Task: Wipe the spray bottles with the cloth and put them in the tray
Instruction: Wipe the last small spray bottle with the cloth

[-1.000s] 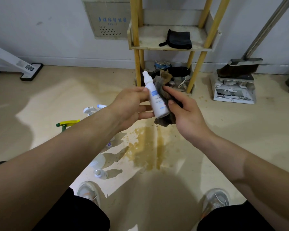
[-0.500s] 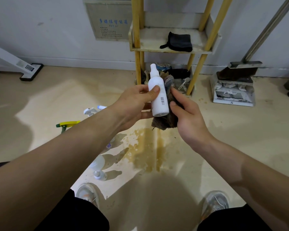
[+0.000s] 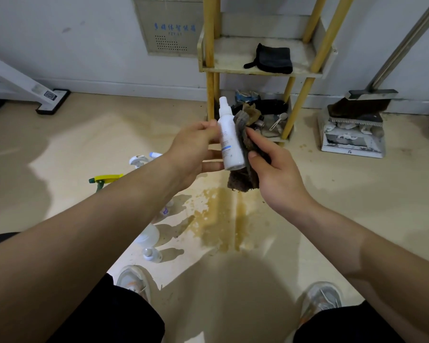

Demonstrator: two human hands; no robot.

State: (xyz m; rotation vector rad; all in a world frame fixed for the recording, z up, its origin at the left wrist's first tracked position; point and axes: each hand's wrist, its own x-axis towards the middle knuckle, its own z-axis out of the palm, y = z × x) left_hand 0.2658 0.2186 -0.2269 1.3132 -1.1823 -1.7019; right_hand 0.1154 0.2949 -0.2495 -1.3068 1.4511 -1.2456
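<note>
Both bare forearms stretched forward, left hand (image 3: 191, 149) pinching spray bottle (image 3: 229, 144), right hand (image 3: 278, 174) gripping cloth (image 3: 243, 179) against it

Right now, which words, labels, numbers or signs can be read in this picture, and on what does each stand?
Nothing is sharp enough to quote.
Grey metal wall panel: a row of blue Chinese characters above a short code, too blurred.
White plastic spray bottle: small print and a blue band, unreadable.
Black stand foot: a QR code sticker, no words.
White plastic dustpan: a small dark mark, unreadable.
</note>
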